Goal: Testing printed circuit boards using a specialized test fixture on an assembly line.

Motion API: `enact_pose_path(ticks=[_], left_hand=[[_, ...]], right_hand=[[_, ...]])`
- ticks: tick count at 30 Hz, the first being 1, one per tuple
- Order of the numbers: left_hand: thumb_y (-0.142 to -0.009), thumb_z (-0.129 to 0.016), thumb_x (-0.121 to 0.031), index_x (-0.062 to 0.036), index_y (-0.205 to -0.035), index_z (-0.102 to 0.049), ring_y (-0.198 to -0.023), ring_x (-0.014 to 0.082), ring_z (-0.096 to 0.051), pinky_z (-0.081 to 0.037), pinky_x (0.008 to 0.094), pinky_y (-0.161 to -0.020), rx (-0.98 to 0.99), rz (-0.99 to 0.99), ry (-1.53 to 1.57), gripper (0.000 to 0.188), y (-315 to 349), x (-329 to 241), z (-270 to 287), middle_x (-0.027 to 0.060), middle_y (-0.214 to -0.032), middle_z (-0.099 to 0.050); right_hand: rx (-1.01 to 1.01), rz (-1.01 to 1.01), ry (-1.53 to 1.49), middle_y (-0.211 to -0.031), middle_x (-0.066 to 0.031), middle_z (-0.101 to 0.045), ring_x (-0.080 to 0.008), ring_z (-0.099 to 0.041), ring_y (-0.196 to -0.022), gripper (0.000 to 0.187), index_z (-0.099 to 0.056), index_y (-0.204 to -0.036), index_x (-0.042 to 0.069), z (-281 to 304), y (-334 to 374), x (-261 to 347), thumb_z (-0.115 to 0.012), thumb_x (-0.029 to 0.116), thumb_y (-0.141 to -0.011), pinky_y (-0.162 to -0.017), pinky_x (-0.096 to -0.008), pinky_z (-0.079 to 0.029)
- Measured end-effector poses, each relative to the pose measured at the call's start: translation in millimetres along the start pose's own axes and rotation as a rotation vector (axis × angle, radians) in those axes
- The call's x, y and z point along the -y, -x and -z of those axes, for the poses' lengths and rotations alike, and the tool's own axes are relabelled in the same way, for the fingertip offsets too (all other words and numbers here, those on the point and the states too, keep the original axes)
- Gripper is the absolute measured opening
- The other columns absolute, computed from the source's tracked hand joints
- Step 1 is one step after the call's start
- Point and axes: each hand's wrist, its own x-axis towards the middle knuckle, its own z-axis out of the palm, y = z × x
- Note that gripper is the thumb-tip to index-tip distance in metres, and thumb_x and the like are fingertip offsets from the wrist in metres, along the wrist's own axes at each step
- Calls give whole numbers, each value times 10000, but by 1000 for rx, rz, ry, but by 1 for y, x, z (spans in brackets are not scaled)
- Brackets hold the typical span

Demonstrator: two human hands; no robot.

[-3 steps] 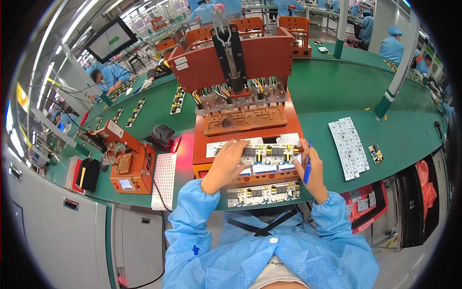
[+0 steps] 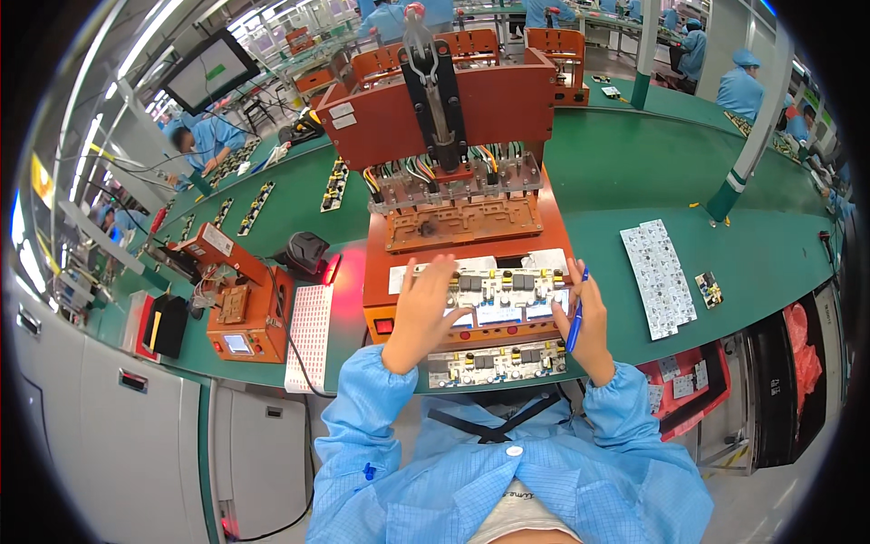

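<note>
A long circuit board [image 2: 506,286] full of components lies across the front of the orange test fixture [image 2: 376,295], above its small lit displays. At its left end is my left hand [image 2: 421,313], fingers stretched out and thumb apart, with no grip visible. My right hand [image 2: 589,326] is at the board's right end and holds a blue pen [image 2: 576,313] between its fingers; the thumb and fingertips are close to the board's edge. Whether they touch it I cannot tell. A second, similar board [image 2: 497,364] lies on the green table in front of the fixture.
Behind the board stands the fixture's raised press with wires and a brown nest [image 2: 462,227]. A smaller orange tester [image 2: 245,317], a scanner [image 2: 305,254] and a dotted sheet [image 2: 310,340] are at left. White board panels [image 2: 657,276] and a small board [image 2: 709,290] lie at right.
My left hand's fingers have straightened and lifted a little, moving left off the board's upper edge. My right hand stays at the right end with the pen, which has tilted slightly.
</note>
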Motion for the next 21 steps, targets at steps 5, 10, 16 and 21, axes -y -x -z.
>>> enact_pose_path(ticks=[5,10,16,21], left_hand=[[-678,-830,-217,21,-1279,-420,-1202,369,-473,-303,475,-1054,-295,221,30,766,22,-1,-18,199,-1267,-512],[-678,-849,-226,39,-1308,-363,-1237,355,-458,-252,471,-1094,-353,548,29,839,40,-4,-26,217,-1291,-487],[-789,-589,21,15,-1209,-337,-1387,316,-319,-11,450,-1164,-512,445,455,490,48,15,-31,250,-1445,-368],[-786,-512,57,32,-1156,-328,-1410,316,-272,-189,362,-1127,-460,435,591,414,8,50,-17,297,-1454,-328]], right_hand=[[42,-15,-19,-1219,-294,-572,-392,-486,-1254,274,-388,-750,25,-4,11,0,-653,-43,-732,-960,-401,-427],[87,-19,3,-1210,-296,-578,-390,-482,-1259,281,-382,-738,37,-3,13,4,-658,-15,-736,-1019,-443,-370],[97,33,-144,-1240,-254,-579,-371,-470,-1276,252,-375,-794,45,-6,0,-5,-617,7,-736,-1120,-519,-203],[79,18,-232,-1311,-205,-522,-404,-435,-1260,295,-379,-879,58,-29,-49,-32,-633,31,-732,-1114,-520,-207]])
